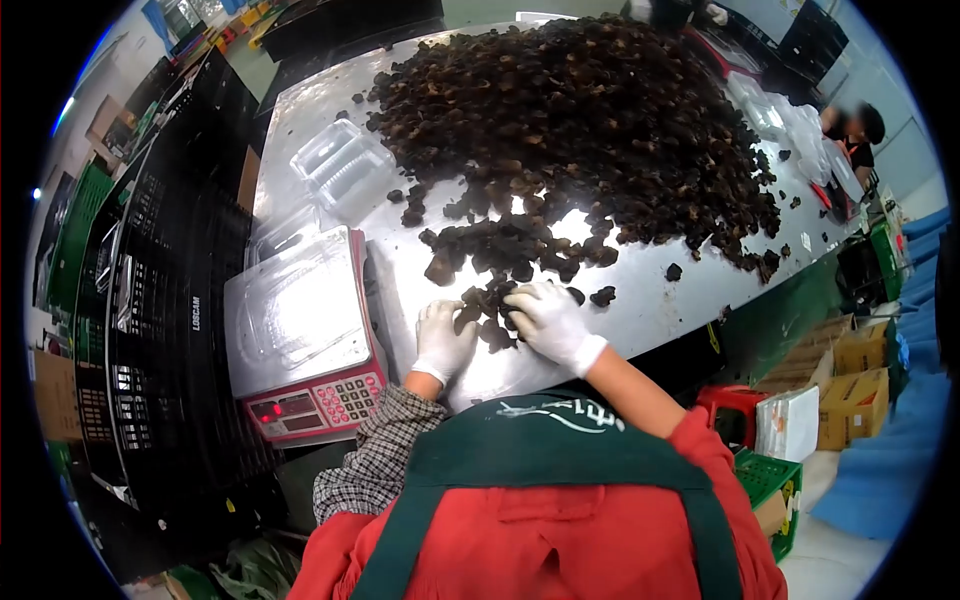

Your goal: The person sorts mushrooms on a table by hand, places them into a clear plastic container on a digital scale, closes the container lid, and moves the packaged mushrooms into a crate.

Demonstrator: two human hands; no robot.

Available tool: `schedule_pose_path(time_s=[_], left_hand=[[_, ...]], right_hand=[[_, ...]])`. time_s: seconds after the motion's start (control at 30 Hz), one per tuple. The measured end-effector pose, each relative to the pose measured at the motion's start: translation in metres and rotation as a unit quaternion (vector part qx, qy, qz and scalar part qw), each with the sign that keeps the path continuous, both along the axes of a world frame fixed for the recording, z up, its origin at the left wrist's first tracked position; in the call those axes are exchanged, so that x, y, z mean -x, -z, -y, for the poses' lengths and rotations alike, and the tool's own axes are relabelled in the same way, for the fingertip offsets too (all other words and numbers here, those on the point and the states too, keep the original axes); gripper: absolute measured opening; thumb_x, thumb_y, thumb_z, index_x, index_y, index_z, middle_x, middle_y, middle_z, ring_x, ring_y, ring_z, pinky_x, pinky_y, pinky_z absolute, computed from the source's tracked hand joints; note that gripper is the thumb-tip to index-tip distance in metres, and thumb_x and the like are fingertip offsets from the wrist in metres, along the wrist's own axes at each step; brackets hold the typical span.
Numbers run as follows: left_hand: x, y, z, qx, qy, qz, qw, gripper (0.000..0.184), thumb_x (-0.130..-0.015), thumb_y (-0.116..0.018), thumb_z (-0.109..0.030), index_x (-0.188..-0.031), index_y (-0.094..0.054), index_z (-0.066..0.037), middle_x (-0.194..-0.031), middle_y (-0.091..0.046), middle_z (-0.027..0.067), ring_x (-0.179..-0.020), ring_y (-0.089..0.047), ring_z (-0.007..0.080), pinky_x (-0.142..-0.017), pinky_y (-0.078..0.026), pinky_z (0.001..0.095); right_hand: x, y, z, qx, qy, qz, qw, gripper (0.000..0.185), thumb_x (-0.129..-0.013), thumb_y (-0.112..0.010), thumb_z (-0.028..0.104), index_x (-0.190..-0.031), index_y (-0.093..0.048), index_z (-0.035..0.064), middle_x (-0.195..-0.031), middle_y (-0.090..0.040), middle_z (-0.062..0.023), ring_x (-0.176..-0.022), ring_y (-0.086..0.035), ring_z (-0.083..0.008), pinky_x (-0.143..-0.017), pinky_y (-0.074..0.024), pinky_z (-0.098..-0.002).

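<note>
Both my hands wear white gloves and work at the near edge of a metal table. My left hand [443,341] is closed, its thumb and fingers against a dark brown mushroom piece [467,317]. My right hand [553,323] curls its fingers over another dark piece [507,312], which it partly covers. Between the hands lies a loose mushroom piece [495,335]. Just beyond them is a small scattered group of mushrooms [500,245], trailing from a large heap of the same mushrooms [560,110].
A red and white digital scale [300,320] stands left of my hands. Clear plastic trays [342,170] sit behind it. Black crates [165,300] are stacked at far left. Another person [856,140] is at the far right, near plastic bags [805,135]. Cardboard boxes [853,408] stand at right.
</note>
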State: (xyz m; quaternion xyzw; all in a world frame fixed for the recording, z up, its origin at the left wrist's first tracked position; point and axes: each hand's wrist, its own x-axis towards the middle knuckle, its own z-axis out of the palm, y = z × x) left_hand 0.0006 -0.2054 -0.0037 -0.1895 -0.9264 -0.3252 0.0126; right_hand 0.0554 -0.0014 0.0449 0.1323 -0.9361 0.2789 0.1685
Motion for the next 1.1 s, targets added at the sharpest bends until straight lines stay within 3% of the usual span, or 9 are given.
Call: schedule_pose_path(time_s=[0.2, 0.37, 0.47, 0.53, 0.63, 0.67, 0.73, 1.0, 1.1], left_hand=[[-0.021, 0.010, 0.025, -0.030, -0.035, -0.032, 0.998, 0.027, -0.075, -0.067, -0.014, -0.098, -0.063, -0.002, -0.110, -0.056, 0.0167, -0.107, -0.050, 0.0352, -0.095, -0.038, 0.0433], [-0.027, 0.004, 0.035, -0.109, -0.068, -0.053, 0.990, 0.031, -0.074, -0.066, -0.012, -0.102, -0.061, 0.000, -0.114, -0.055, 0.0188, -0.109, -0.049, 0.0353, -0.096, -0.039, 0.0427], [-0.022, 0.003, 0.024, -0.134, -0.041, -0.082, 0.987, 0.036, -0.074, -0.068, -0.012, -0.106, -0.059, 0.001, -0.116, -0.053, 0.0191, -0.109, -0.049, 0.0354, -0.096, -0.039, 0.0428], [-0.021, 0.003, 0.017, -0.139, -0.028, -0.096, 0.985, 0.041, -0.074, -0.069, -0.013, -0.110, -0.057, 0.000, -0.119, -0.051, 0.0196, -0.110, -0.048, 0.0358, -0.097, -0.039, 0.0433], [-0.022, 0.002, 0.006, -0.134, -0.001, -0.113, 0.984, 0.051, -0.072, -0.072, -0.016, -0.118, -0.054, 0.000, -0.128, -0.045, 0.0216, -0.115, -0.043, 0.0379, -0.098, -0.037, 0.0451], [-0.023, -0.003, 0.003, -0.122, 0.022, -0.125, 0.984, 0.055, -0.070, -0.073, -0.017, -0.119, -0.053, -0.001, -0.130, -0.043, 0.0220, -0.116, -0.042, 0.0392, -0.100, -0.035, 0.0458], [-0.027, -0.013, 0.000, -0.124, 0.080, -0.146, 0.978, 0.056, -0.069, -0.074, -0.018, -0.120, -0.054, -0.002, -0.132, -0.042, 0.0222, -0.118, -0.041, 0.0396, -0.100, -0.035, 0.0462], [-0.012, -0.006, -0.023, 0.103, 0.093, -0.006, 0.990, 0.022, -0.074, -0.071, -0.023, -0.094, -0.070, -0.016, -0.144, -0.034, 0.0224, -0.136, -0.022, 0.0409, -0.111, -0.010, 0.0574], [-0.008, -0.012, -0.018, -0.037, 0.038, -0.070, 0.996, 0.008, -0.074, -0.071, -0.018, -0.079, -0.070, -0.011, -0.132, -0.047, 0.0193, -0.129, -0.034, 0.0381, -0.109, -0.019, 0.0508]], right_hand=[[0.048, 0.042, 0.038, -0.118, 0.047, 0.018, 0.992, 0.017, -0.071, -0.069, 0.021, -0.082, -0.069, 0.0083, -0.117, -0.057, -0.0131, -0.118, -0.046, -0.0321, -0.102, -0.0340, -0.0453], [0.038, -0.006, -0.006, 0.258, 0.093, 0.033, 0.961, 0.015, -0.076, -0.068, 0.010, -0.089, -0.065, 0.0028, -0.099, -0.065, -0.0129, -0.096, -0.060, -0.0278, -0.085, -0.0480, -0.0338], [-0.022, -0.059, -0.069, 0.291, 0.222, 0.135, 0.921, 0.020, -0.086, -0.064, 0.011, -0.103, -0.064, -0.0007, -0.092, -0.064, -0.0079, -0.083, -0.060, -0.0165, -0.077, -0.0486, -0.0279], [-0.076, -0.051, -0.132, 0.244, 0.303, 0.078, 0.918, 0.020, -0.085, -0.064, 0.012, -0.099, -0.064, -0.0017, -0.086, -0.064, -0.0090, -0.080, -0.061, -0.0185, -0.074, -0.0494, -0.0288], [-0.157, -0.048, -0.180, -0.119, 0.432, 0.113, 0.887, 0.030, -0.078, -0.071, 0.018, -0.100, -0.063, -0.0005, -0.097, -0.063, -0.0160, -0.087, -0.062, -0.0305, -0.079, -0.0500, -0.0358], [-0.174, -0.035, -0.186, -0.212, 0.434, 0.065, 0.873, 0.033, -0.077, -0.072, 0.020, -0.101, -0.062, 0.0007, -0.100, -0.062, -0.0173, -0.091, -0.061, -0.0337, -0.082, -0.0495, -0.0380], [-0.166, -0.033, -0.153, 0.003, 0.403, 0.136, 0.905, 0.031, -0.077, -0.072, 0.020, -0.103, -0.063, 0.0043, -0.103, -0.062, -0.0147, -0.098, -0.059, -0.0318, -0.085, -0.0482, -0.0379], [-0.100, 0.018, -0.019, 0.021, 0.116, 0.170, 0.978, 0.017, -0.081, -0.062, 0.021, -0.093, -0.064, 0.0090, -0.084, -0.059, -0.0145, -0.078, -0.059, -0.0352, -0.070, -0.0487, -0.0452], [-0.088, 0.007, -0.017, 0.066, 0.108, 0.174, 0.977, 0.016, -0.083, -0.062, 0.020, -0.095, -0.064, 0.0089, -0.086, -0.061, -0.0138, -0.081, -0.060, -0.0343, -0.073, -0.0487, -0.0443]])
